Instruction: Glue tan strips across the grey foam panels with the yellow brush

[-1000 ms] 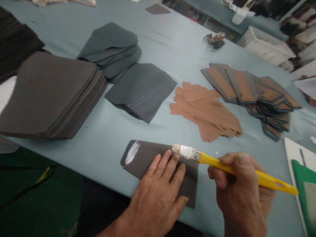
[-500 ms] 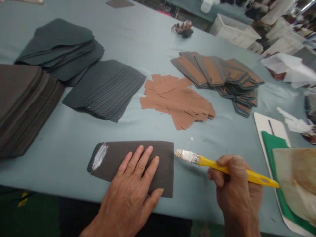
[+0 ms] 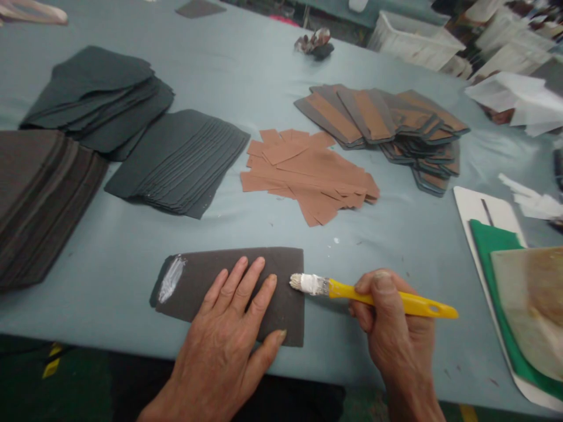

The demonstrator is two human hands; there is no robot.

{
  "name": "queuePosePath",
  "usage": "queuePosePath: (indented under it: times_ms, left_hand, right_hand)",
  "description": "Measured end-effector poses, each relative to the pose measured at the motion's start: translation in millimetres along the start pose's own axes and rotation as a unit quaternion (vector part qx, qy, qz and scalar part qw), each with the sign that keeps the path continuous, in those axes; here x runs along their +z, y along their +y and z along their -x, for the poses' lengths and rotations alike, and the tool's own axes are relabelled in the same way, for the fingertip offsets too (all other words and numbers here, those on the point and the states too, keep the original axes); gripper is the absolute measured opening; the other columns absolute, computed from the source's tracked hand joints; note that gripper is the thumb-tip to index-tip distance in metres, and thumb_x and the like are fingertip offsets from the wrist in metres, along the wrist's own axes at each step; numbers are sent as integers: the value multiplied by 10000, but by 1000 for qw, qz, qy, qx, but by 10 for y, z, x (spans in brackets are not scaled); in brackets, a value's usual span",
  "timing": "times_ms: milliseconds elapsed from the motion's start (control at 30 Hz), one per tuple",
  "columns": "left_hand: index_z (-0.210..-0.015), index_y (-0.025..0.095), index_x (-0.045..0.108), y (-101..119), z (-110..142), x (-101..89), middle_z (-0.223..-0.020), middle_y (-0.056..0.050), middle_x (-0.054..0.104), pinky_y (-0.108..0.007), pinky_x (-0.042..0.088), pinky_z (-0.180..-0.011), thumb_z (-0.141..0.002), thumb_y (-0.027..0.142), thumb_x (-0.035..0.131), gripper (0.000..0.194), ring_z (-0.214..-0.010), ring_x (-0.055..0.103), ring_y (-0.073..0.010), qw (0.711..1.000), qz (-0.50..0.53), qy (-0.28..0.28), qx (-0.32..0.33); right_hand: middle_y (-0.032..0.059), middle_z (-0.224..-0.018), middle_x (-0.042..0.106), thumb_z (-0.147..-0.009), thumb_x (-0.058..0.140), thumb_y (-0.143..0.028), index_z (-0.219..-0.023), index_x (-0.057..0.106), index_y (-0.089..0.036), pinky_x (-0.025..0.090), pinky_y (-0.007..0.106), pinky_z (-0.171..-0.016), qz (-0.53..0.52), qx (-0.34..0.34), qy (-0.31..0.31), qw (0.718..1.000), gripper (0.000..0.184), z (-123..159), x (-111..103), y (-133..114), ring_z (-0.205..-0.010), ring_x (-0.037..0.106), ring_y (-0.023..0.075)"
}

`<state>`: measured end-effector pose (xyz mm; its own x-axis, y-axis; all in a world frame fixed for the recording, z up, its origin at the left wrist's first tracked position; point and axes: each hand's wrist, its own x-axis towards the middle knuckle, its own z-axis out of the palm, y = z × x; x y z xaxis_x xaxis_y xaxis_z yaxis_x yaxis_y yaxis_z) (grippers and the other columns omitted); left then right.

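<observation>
A dark brown-grey panel (image 3: 200,275) lies flat near the table's front edge, with a white smear (image 3: 172,278) along its left end. My left hand (image 3: 235,328) rests on the panel, fingers spread, holding nothing. In my right hand (image 3: 391,316) is a paintbrush (image 3: 352,290) with a yellow handle, gripped between thumb and fingers. White stuff coats its ferrule and bristles. The bristle tip is over the panel's right edge; whether it touches I cannot tell.
Behind the panel lie tan strips (image 3: 308,170), a fanned dark green stack (image 3: 176,158) and another green stack (image 3: 97,88). Thick brown pieces (image 3: 35,199) are piled at left. Assembled pieces with tan bands (image 3: 378,117) lie back right. A white board (image 3: 466,205) with green sheet (image 3: 497,240) is at right.
My right hand has moved left with the paintbrush, bringing its bristles from beside the panel to over its right edge. My left hand stays on the panel. The whole view has shifted slightly.
</observation>
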<state>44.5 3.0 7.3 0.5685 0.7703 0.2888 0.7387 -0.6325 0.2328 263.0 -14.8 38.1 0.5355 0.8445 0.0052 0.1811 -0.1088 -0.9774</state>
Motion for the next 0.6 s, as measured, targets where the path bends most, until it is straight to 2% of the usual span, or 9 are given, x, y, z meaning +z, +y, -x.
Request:
queuePosePath:
  times_ms: [133,300,467,600]
  left_hand:
    - [-1513,175,544,-3,5,4,-1640,-113,500,-509,380,-1243,-1045,400,487,523,-1519,462,-322,1000,3,-1,-2]
    - [-1503,179,556,4,5,10,-1640,-107,501,-490,344,-1259,-1059,419,474,512,-1527,452,-303,1000,14,2,-7]
    - [-1501,170,557,5,10,16,-1643,-112,495,-485,318,-1261,-1069,438,457,517,-1540,430,-301,1000,12,2,-7]
    - [-1486,168,572,7,8,13,-1638,-111,503,-482,305,-1264,-1074,437,450,507,-1533,439,-300,1000,16,7,-6]
  right_hand:
    - [-78,-437,419,-934,689,-629,-697,614,-204,306,200,-362,3,1,2,1000,492,5,9,-23,-360,390,82]
    - [-76,-412,418,-950,671,-620,-698,613,-210,317,201,-363,-3,0,15,1000,485,10,-27,-21,-359,390,87]
    - [-66,-429,443,-916,702,-625,-668,614,-201,298,198,-335,40,-18,-1,999,500,-1,13,-53,-341,403,85]
    - [-66,-429,449,-935,690,-609,-683,624,-199,304,193,-343,44,-28,27,998,486,20,24,-96,-347,410,84]
